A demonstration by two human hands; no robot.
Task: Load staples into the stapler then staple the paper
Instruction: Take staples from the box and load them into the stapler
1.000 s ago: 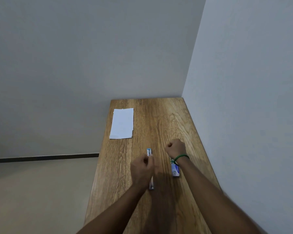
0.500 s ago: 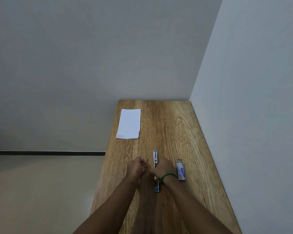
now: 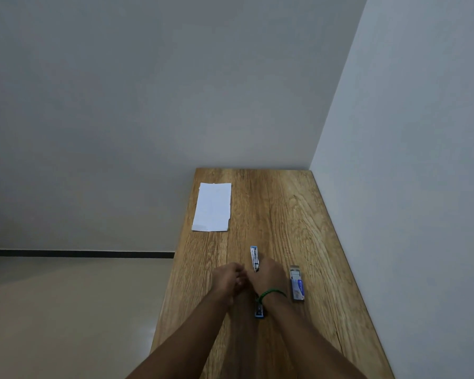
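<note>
A slim blue and silver stapler (image 3: 254,258) lies lengthwise on the wooden table (image 3: 298,220), its far end and near end (image 3: 259,311) showing on either side of my hand. My right hand (image 3: 268,277), with a green band at the wrist, is closed over the stapler's middle. My left hand (image 3: 226,279) sits just left of it with its fingers curled, touching the right hand; nothing shows in it. A small blue and white staple box (image 3: 297,285), open at its far end, lies to the right. The white paper (image 3: 212,207) rests at the far left.
The table stands in a corner, with a grey wall (image 3: 422,187) along its right edge and another behind its far end. Its left edge drops to a pale floor (image 3: 66,310).
My right hand moved left from the staple box onto the stapler. My left hand shifted off the stapler to its left side. The view drifted slightly.
</note>
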